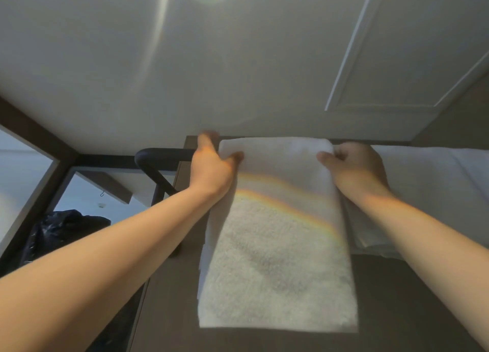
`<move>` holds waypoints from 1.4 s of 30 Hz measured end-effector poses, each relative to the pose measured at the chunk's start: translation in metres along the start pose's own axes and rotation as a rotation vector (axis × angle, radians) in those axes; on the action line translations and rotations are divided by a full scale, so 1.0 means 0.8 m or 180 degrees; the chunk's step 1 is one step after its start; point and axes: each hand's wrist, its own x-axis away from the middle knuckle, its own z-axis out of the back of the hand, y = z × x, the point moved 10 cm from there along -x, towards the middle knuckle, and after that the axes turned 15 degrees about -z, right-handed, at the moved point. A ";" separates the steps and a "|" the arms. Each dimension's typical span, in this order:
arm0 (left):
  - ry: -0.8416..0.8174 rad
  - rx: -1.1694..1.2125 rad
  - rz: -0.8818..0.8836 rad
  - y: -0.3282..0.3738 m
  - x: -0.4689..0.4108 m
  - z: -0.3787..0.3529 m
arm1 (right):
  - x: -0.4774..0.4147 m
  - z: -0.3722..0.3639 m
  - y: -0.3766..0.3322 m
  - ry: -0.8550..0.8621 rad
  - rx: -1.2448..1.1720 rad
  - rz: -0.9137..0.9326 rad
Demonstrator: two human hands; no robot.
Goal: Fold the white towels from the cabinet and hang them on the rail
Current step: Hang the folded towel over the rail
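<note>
Head view: left hand (211, 165) and right hand (356, 166) pinch the towel's (277, 251) far corners; uneven tugging could skew its fold

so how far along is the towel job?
Done: one white towel at right looks folded, lying on the dark top. In hand: left hand and right hand grip the far edge of the middle towel, mid-fold. Left: the visible part of the black bar carries no towel, so hanging remains.
</note>
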 end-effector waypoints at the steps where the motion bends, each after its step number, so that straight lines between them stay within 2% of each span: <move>1: -0.0065 -0.0077 -0.0048 0.004 -0.008 -0.004 | -0.005 0.003 -0.006 0.0227 0.0186 0.0056; 4: -0.0301 -0.0510 -0.0049 0.010 -0.027 -0.018 | -0.018 0.004 -0.024 0.0689 0.0524 0.0238; 8: -0.0717 -0.1339 0.0086 0.003 -0.050 -0.036 | -0.028 -0.014 -0.046 0.0851 0.1229 0.0805; 10: -0.0878 -0.1846 0.0145 -0.006 -0.056 -0.037 | -0.034 -0.026 -0.044 0.0738 0.1510 0.0902; 12: -0.1003 -0.2230 0.0129 -0.014 -0.057 -0.036 | -0.041 -0.035 -0.036 0.0481 0.1635 0.0739; 18: -0.1269 -0.2335 0.0066 -0.027 -0.052 -0.045 | -0.046 -0.049 -0.030 -0.0068 0.1882 0.0704; 21: -0.1231 -0.2031 -0.0080 -0.020 -0.043 -0.040 | -0.043 -0.048 -0.028 -0.0176 0.1977 0.0721; 24: -0.0872 -0.1073 -0.0093 -0.012 -0.020 -0.018 | -0.041 -0.046 -0.027 -0.0156 0.1948 0.0720; 26: -0.0681 -0.0863 -0.0098 -0.006 -0.004 -0.004 | -0.042 -0.046 -0.027 -0.0131 0.1987 0.0698; 29: -0.0741 -0.0710 0.0287 -0.012 0.020 -0.002 | -0.041 -0.048 -0.028 -0.0126 0.2085 0.0677; 32: -0.0993 -0.0030 0.0851 -0.020 0.041 -0.023 | -0.041 -0.049 -0.025 -0.0294 0.2218 0.0553; 34: -0.0807 0.0173 0.0875 -0.016 0.042 -0.024 | -0.035 -0.048 -0.023 -0.0429 0.2195 0.0533; 36: -0.0622 0.0179 0.0711 -0.009 0.036 -0.018 | -0.020 -0.036 -0.022 -0.0328 0.1874 0.0649; 40: -0.0593 0.0175 0.0632 -0.007 0.033 -0.016 | 0.026 0.013 -0.001 0.0220 0.0731 0.0720; 42: -0.0518 0.0138 0.0619 -0.009 0.032 -0.013 | 0.031 0.011 0.024 -0.0042 0.0537 0.0399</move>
